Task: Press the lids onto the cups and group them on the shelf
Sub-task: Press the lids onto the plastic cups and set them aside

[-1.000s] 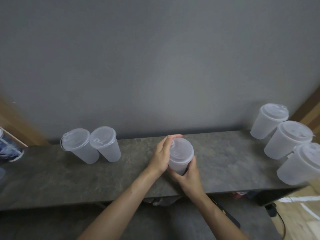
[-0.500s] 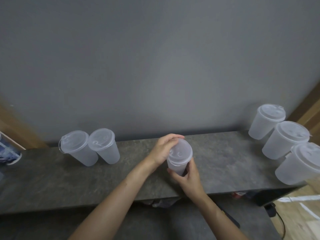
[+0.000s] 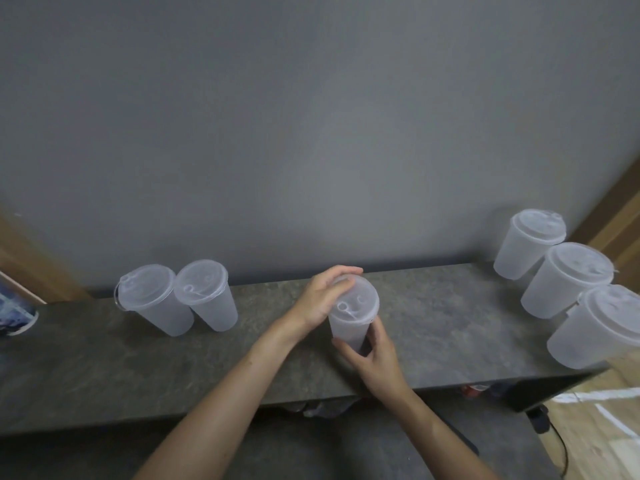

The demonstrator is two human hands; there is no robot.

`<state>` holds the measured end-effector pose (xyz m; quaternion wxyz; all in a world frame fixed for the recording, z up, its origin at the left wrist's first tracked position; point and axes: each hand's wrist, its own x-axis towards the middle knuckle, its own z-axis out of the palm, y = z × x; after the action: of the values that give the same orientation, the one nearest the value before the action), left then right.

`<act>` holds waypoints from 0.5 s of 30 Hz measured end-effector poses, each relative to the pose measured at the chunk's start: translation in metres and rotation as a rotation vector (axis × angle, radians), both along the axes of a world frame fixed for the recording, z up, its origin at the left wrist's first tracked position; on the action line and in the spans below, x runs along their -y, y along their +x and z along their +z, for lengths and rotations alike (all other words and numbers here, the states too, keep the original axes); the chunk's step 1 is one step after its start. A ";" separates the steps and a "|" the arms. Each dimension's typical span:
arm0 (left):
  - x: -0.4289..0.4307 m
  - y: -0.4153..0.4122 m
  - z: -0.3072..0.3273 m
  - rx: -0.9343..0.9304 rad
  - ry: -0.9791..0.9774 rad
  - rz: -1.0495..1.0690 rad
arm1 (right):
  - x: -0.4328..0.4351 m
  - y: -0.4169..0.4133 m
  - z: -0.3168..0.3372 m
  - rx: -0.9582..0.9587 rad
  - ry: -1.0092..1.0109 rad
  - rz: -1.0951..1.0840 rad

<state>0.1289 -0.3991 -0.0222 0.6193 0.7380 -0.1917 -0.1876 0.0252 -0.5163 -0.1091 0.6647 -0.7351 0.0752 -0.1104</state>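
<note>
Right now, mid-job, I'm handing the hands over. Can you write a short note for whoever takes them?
Left hand: fingers curled over the far rim of the lid on the middle cup.
Right hand: grips the middle cup low on its body, near the front edge of the shelf.
Done: left pair of lidded cups and right trio of lidded cups stand on the shelf.
Left: seat this lid fully (cannot tell if snapped), then join a group.

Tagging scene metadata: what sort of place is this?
Probably an ordinary indoor room, home or office; hard to narrow. Cues: long dark stone-look shelf against a plain grey wall, pale wood-look floor at right, frosted plastic lidded cups on it, the middle cup held.
</note>
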 end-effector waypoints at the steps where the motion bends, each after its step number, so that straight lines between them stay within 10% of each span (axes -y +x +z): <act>1: 0.001 0.000 -0.001 0.001 -0.017 0.020 | -0.001 0.000 0.000 0.004 0.002 0.000; 15: 0.003 -0.009 -0.015 0.059 -0.049 0.067 | -0.001 0.000 -0.003 -0.003 -0.042 0.000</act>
<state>0.1202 -0.4026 -0.0369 0.6372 0.7337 -0.1897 -0.1400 0.0250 -0.5158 -0.1121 0.6489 -0.7491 0.0741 -0.1107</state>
